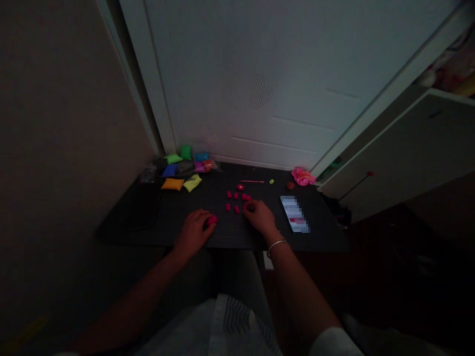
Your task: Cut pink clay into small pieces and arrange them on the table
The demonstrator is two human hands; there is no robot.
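Note:
A pink-red lump of modelling clay (212, 220) sits between the thumb and fingers of my left hand (193, 229), which rests low over the dark table. To the right, my right hand (261, 216) has its thumb and fingertips closed on a small pink clay piece (245, 207), mostly hidden by the fingers. Several similar short pieces, such as one clay piece (229, 195) and another clay piece (237, 209), lie in two rough rows between the hands. Just behind them is a pink clay shape with a pale centre (241, 187).
A thin pink stick (252, 181), a yellow-green bit (271, 181), a dark red ball (290, 186) and a pink flower-like object (303, 176) lie towards the back. A lit phone (294, 214) lies at right. Coloured packets (172, 184) cover the back left of the table (218, 237).

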